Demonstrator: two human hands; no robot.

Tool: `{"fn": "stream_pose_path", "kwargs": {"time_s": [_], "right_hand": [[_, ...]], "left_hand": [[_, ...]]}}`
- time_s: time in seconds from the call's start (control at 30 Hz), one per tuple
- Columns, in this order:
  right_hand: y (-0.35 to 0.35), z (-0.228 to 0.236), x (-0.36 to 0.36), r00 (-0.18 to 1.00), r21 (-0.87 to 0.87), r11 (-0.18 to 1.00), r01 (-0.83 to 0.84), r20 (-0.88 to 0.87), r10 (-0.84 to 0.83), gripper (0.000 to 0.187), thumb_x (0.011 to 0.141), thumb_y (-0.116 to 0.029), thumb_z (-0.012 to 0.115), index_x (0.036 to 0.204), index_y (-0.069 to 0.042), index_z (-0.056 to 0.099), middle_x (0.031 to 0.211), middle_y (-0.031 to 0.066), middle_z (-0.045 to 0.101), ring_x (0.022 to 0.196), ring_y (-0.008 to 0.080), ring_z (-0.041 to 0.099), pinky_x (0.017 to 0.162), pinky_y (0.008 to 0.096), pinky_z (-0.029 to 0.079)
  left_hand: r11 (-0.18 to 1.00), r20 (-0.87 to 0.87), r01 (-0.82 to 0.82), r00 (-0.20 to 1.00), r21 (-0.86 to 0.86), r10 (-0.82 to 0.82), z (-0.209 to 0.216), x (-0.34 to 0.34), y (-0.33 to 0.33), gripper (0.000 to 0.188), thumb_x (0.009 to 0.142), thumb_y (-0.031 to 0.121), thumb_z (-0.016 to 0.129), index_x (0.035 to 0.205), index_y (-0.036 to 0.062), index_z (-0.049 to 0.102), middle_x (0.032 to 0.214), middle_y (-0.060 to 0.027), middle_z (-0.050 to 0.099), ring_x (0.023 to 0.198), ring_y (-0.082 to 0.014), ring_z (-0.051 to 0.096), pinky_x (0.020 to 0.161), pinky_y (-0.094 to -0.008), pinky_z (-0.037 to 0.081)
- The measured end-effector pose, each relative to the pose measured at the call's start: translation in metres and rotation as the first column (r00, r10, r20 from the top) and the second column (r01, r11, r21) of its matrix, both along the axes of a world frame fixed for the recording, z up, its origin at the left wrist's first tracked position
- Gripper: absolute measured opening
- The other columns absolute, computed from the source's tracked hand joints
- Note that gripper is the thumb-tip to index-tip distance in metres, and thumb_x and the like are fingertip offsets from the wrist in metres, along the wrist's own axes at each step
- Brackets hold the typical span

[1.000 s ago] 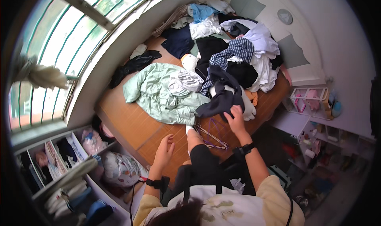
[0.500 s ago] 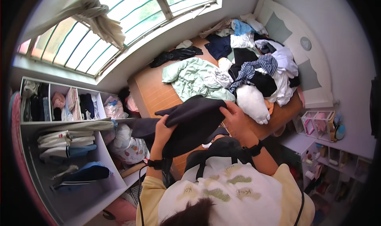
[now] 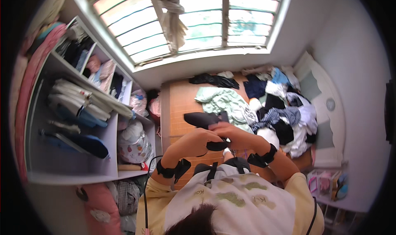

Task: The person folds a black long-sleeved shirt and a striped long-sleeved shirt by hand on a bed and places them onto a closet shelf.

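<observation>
Your left hand (image 3: 190, 142) and right hand (image 3: 231, 135) both grip a dark garment (image 3: 204, 119) bunched at chest height above the bed (image 3: 177, 107). A large clothes pile (image 3: 276, 111) there still looks unsorted; shelves (image 3: 82, 111) hold folded items.

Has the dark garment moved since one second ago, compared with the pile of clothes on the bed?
Yes. The dark garment has left the clothes pile and is now lifted toward the person, held in both the left hand and the right hand.
</observation>
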State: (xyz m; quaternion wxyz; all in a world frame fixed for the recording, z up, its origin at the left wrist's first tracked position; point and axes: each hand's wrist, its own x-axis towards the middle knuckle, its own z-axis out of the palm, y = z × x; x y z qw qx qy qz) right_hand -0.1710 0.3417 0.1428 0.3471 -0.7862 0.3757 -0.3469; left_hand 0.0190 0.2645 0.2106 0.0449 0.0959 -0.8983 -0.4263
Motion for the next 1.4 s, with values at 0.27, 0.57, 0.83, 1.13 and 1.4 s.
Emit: {"fn": "stream_pose_path", "kwargs": {"time_s": [0.27,0.57,0.83,1.13,1.4], "right_hand": [[-0.034,-0.018,0.019,0.742,0.098,0.992,-0.075,-0.66,0.121,0.03,0.074,-0.038,0.066,0.097,-0.02,0.068,0.085,0.0061,0.064,0.091,0.0269,0.057,0.078,0.0376,0.043],[-0.065,-0.037,-0.018,0.713,-0.051,0.966,0.254,-0.665,-0.222,0.038,0.07,-0.033,0.072,0.099,-0.011,0.061,0.076,0.0161,0.062,0.076,0.0344,0.062,0.07,0.0436,0.048],[-0.072,0.091,-0.039,0.645,-0.468,0.652,0.596,-0.205,-0.737,0.038,0.063,-0.004,0.07,0.096,-0.012,0.054,0.085,0.0118,0.06,0.083,0.0361,0.059,0.068,0.0444,0.047],[-0.03,0.101,-0.059,0.478,-0.571,0.492,0.657,-0.19,-0.858,0.022,0.069,-0.008,0.068,0.089,-0.008,0.059,0.078,0.0098,0.062,0.075,0.0314,0.062,0.064,0.0365,0.048],[-0.071,0.093,-0.007,0.83,0.379,0.819,0.431,0.19,-0.525,0.021,0.076,-0.009,0.062,0.094,0.003,0.063,0.075,0.0103,0.065,0.069,0.0208,0.065,0.061,0.0307,0.05]], "left_hand": [[0.976,-0.125,-0.161,0.982,-0.147,0.143,0.041,0.074,-0.003,0.035,0.061,-0.009,0.062,0.094,0.0017,0.066,0.085,-0.0155,0.063,0.074,-0.0338,0.06,0.065,-0.0332,0.048],[0.697,-0.263,-0.657,0.754,-0.288,0.602,0.035,0.151,-0.023,0.042,0.064,-0.006,0.055,0.101,0.0104,0.067,0.097,-0.0123,0.067,0.088,-0.0309,0.064,0.078,-0.0338,0.051],[0.126,-0.496,-0.906,0.334,-0.405,0.801,0.039,0.19,-0.054,0.027,0.07,-0.003,0.061,0.093,0.0101,0.067,0.086,-0.009,0.062,0.082,-0.0281,0.062,0.071,-0.034,0.047],[-0.019,-0.604,-0.936,0.211,-0.351,0.768,0.014,0.212,-0.06,0.035,0.067,-0.01,0.054,0.093,0.0119,0.063,0.09,-0.0071,0.056,0.084,-0.026,0.06,0.074,-0.0337,0.048],[0.176,-0.335,-0.905,0.316,-0.389,0.887,-0.063,0.188,-0.082,0.026,0.088,0.016,0.056,0.111,0.0028,0.055,0.111,-0.02,0.054,0.108,-0.0351,0.051,0.092,-0.041,0.041]]}}
